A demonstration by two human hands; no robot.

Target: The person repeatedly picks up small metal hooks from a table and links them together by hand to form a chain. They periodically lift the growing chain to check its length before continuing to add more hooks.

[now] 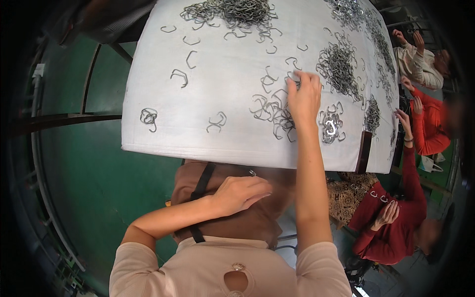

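Observation:
Loose C-shaped metal rings lie on the white-covered table (163, 109). Over them my right hand (306, 96) reaches, thumb and index finger a little apart, their tips slightly blurred. A few rings (290, 63) lie just past those fingertips, and a tangled group of rings (269, 110) is left of my wrist. My left hand (243, 192) is in front of the table edge, over my brown lap, its fingers curled and pressed together. A small shiny metal piece (253, 173) pokes out beside its knuckles; the rest is hidden.
Large ring heaps lie at the far side (242, 12) and right (340, 67). A small shiny pile (330, 123) sits right of my forearm. A dark strap (364, 151) hangs over the table's near edge. Several people sit along the right, one in dark red sleeves (396, 227) holding rings.

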